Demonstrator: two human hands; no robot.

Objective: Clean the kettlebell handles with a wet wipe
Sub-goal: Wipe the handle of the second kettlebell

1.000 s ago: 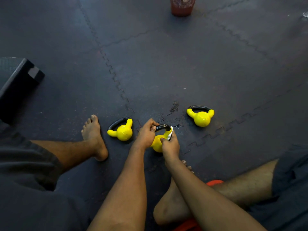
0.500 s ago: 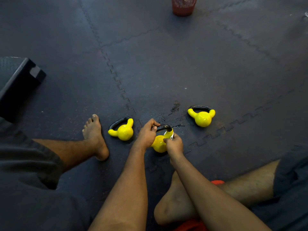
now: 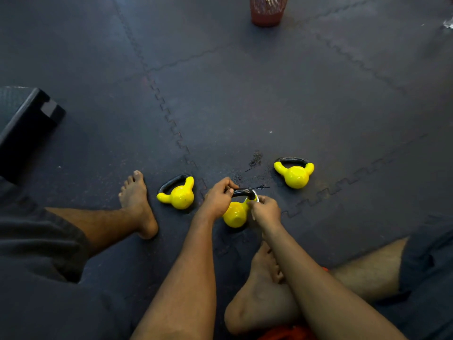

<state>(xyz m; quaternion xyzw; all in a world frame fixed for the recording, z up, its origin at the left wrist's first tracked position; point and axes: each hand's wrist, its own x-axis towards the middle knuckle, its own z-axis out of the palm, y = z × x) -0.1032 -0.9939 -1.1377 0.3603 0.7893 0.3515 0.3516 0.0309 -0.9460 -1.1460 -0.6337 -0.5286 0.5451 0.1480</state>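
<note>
At far left a dark block-shaped step [image 3: 27, 126] sits on the floor. A small yellow kettlebell with a black handle [image 3: 180, 198] lies just left of the left hand [image 3: 217, 200], whose fingers curl round the left end of the black handle [image 3: 241, 192] of the middle yellow kettlebell [image 3: 234, 214]. That bar runs left to right between the hands. At its right end the right hand [image 3: 266, 211] pinches a white wet wipe [image 3: 255, 198] against the corner, so the next stroke likely goes leftward along the bar. A third yellow kettlebell [image 3: 295, 176] lies apart, farther right. All rest on dark interlocking foam floor mats [image 3: 245, 94]. A red mesh basket [image 3: 268, 11] stands far off.
</note>
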